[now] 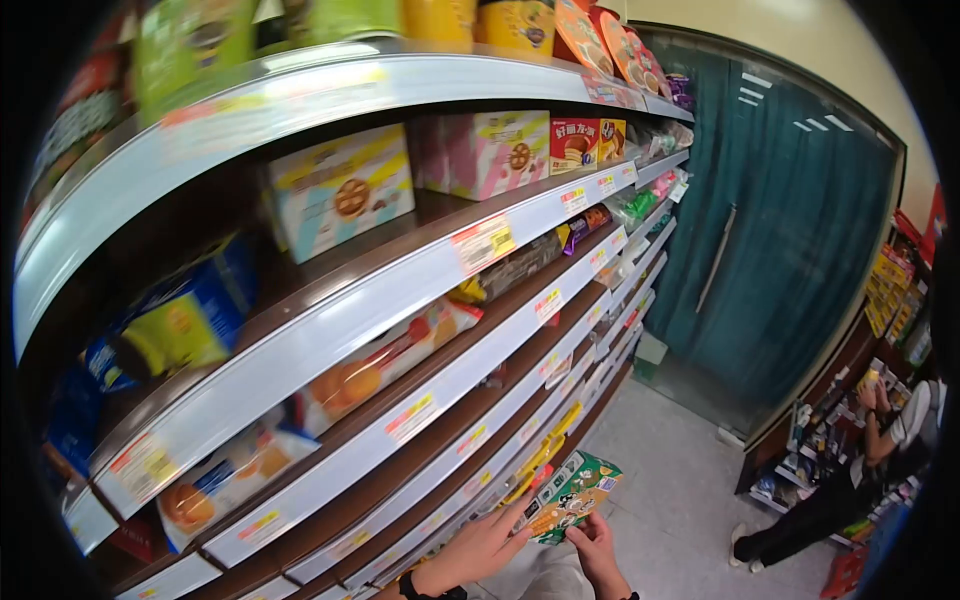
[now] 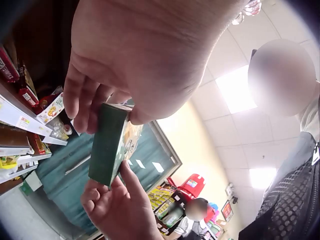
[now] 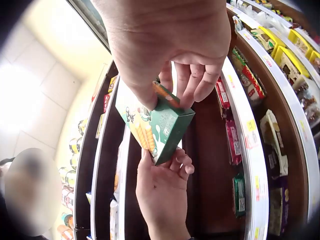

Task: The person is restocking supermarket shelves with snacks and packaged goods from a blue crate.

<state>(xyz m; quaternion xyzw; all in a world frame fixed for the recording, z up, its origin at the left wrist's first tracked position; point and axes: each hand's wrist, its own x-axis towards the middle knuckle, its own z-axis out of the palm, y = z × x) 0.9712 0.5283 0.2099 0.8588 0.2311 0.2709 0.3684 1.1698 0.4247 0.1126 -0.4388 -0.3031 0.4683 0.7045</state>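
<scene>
A green snack box [image 1: 575,497] with stick-shaped snacks pictured on it is held low in front of the body, just off the shelf edges. My left hand [image 1: 482,548] grips one end with the thumb on the printed face. My right hand [image 1: 598,556] pinches the other end between thumb and fingers. The left wrist view shows the plain green side of the box [image 2: 108,142], tilted, between both hands. In the right wrist view, the printed face of the box [image 3: 142,127] is turned partly toward the camera, and the right fingers cover its upper end.
Left of the hands runs a long shelf rack [image 1: 480,250] with packaged snacks and price tags. A glass door [image 1: 770,220] with a green curtain stands at its far end. Another person [image 1: 880,440] stands at the right by more shelves. Grey tiled floor [image 1: 660,450] lies between.
</scene>
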